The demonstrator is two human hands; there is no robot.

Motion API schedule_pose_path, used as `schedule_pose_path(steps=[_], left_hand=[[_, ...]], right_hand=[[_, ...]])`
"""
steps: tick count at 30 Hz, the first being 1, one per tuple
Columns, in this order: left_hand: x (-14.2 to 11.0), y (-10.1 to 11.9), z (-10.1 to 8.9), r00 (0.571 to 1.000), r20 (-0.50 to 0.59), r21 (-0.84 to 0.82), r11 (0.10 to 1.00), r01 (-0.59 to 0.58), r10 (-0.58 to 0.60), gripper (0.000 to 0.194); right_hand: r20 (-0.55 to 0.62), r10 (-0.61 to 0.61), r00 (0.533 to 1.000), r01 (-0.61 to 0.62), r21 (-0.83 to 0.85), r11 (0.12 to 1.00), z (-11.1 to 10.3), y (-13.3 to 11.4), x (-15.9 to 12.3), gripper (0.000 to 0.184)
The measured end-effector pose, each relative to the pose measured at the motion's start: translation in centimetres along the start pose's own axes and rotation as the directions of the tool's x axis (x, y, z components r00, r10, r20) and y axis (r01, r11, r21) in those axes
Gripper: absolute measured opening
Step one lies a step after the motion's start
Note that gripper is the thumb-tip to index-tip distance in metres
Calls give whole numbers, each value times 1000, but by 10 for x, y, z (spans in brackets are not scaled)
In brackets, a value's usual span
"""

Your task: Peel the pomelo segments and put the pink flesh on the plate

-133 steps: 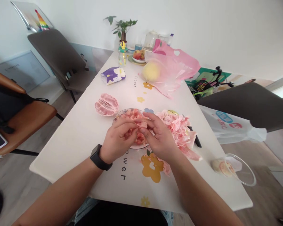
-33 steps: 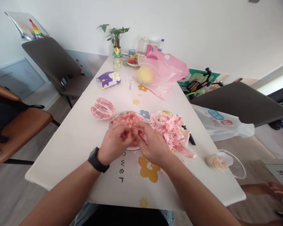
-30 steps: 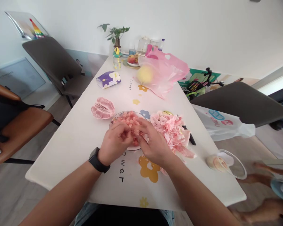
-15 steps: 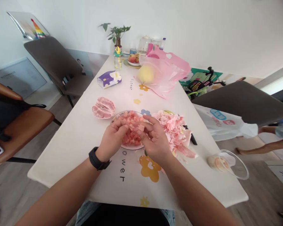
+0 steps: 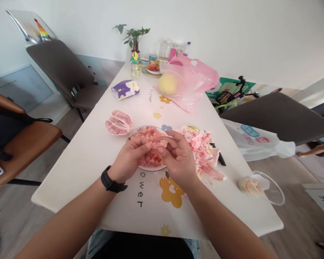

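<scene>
Both my hands are over a round plate (image 5: 132,133) heaped with torn pink pomelo pulp (image 5: 149,159). My left hand (image 5: 129,155), with a black watch band (image 5: 109,180) at its wrist, and my right hand (image 5: 178,155) pinch a small piece of pomelo flesh (image 5: 160,144) between their fingers. The plate's near part is hidden under my palms. To the right of the plate lies a heap of pale pink pomelo membranes (image 5: 199,153), close to my right hand. A cut pomelo half (image 5: 118,122) rests on the white table (image 5: 78,172) left of the plate.
A black-handled knife (image 5: 218,159) lies by the membranes. Farther along the table stand a whole pomelo (image 5: 167,83) in a pink plastic bag (image 5: 197,77), a tissue box (image 5: 125,90) and a plate of fruit (image 5: 152,67). A clear plastic lid (image 5: 267,187) sits near the right edge.
My hands have parted slightly, and the small piece now shows between my fingers above the plate. A person's legs at the right have passed out of view, leaving only a foot or lower leg.
</scene>
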State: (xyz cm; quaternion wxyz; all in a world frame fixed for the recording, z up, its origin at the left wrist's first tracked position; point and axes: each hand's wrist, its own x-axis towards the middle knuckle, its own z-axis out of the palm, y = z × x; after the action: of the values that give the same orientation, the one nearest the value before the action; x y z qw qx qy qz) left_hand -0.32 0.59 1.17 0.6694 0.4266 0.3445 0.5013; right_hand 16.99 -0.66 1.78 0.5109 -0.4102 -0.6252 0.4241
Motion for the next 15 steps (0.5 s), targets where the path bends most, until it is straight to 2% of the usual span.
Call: schedule_pose_path(steps=[3, 6, 10, 15], left_hand=[[0, -1, 2, 1000, -1, -67, 998, 9, -9, 30], [-1, -3, 3, 999, -23, -112, 993, 28, -30, 32], [-3, -5, 3, 998, -47, -108, 993, 40, -46, 33], [-3, -6, 1, 997, -72, -19, 999, 34, -35, 35]], right_hand=[[-60, 45, 997, -39, 95, 995, 7, 3, 0, 39], [-76, 130, 989, -105, 270, 957, 10, 7, 2, 42], [-26, 248, 968, -206, 481, 852, 9, 8, 7, 48], [36, 333, 942, -295, 562, 772, -1, 8, 10, 47]])
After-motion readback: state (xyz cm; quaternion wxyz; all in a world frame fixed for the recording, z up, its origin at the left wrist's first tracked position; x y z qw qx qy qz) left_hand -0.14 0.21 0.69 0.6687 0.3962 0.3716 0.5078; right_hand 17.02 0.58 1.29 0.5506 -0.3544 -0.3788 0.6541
